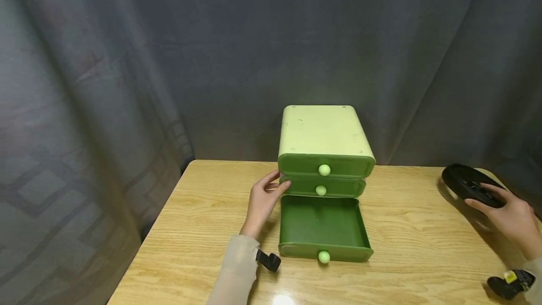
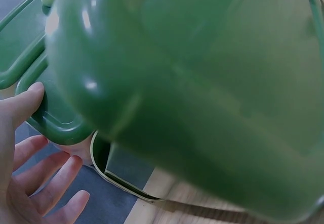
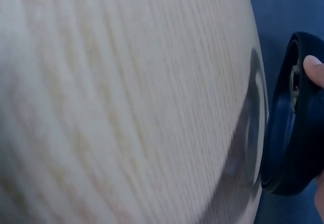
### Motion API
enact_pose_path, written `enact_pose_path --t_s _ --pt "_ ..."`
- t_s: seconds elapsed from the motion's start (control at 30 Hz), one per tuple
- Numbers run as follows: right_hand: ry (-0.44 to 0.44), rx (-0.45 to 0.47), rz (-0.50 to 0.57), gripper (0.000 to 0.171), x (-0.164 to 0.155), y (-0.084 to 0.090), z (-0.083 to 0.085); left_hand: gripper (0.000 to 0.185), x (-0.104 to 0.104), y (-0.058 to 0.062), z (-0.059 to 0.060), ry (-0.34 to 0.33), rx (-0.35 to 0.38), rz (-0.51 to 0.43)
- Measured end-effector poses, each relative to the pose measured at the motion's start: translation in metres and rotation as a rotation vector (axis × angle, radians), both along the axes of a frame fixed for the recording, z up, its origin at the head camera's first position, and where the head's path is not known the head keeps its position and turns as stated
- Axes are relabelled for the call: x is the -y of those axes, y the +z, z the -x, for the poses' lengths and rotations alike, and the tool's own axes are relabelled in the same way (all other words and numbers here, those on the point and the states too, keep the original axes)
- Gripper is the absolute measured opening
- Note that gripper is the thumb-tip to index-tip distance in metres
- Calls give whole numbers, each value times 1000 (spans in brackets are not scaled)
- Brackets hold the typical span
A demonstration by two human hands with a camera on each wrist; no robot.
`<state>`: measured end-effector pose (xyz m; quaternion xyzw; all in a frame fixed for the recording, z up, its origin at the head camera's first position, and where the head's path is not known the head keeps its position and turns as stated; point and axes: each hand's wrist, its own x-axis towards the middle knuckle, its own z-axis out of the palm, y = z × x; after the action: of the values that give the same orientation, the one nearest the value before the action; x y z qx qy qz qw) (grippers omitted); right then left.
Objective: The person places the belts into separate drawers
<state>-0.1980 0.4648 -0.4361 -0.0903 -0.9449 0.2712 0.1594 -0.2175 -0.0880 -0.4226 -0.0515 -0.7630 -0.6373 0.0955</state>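
Note:
A small cabinet (image 1: pixel 323 128) with a pale top and green drawers stands on the table. My left hand (image 1: pixel 262 201) is at its left front corner. The thumb (image 2: pixel 31 97) touches the front of the middle drawer (image 1: pixel 298 185), while the fairly straight fingers (image 2: pixel 61 178) lie along the cabinet's side. Below, the bottom drawer (image 1: pixel 319 222) is pulled out and bare inside; its front looms large in the left wrist view. At the far right, my right hand (image 1: pixel 510 215) grips a black oval, hollow, shell-like object (image 1: pixel 461 178), tilted up, with a small fitting inside its rim.
The wooden table (image 1: pixel 203 211) carries the cabinet near its back edge. A grey curtain (image 1: pixel 237 60) hangs close behind. Round pale green knobs (image 1: pixel 324 170) stick out from the drawers. Black wrist cameras (image 1: pixel 268 261) are strapped at both sleeves.

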Motion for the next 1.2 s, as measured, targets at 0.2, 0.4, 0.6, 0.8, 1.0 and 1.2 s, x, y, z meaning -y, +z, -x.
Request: enact_pose_path --t_s 0.2,0.4,0.6,0.8,1.0,1.2 --pt "-66 -2 28 79 6 4 -9 52 -2 0 0 1 9 -6" --pt "-102 23 51 82 10 12 -16 51 -2 -1 0 5 -1 -27" --pt "-113 48 82 83 12 18 -22 52 -2 -1 0 8 8 -11" --pt "-93 17 126 79 16 22 -28 53 -1 -2 0 6 0 -7" --pt "-78 -7 157 75 24 27 -35 53 -2 -2 0 12 6 -11" --pt "-75 17 175 75 31 30 -41 53 -2 -1 0 5 -1 -15"
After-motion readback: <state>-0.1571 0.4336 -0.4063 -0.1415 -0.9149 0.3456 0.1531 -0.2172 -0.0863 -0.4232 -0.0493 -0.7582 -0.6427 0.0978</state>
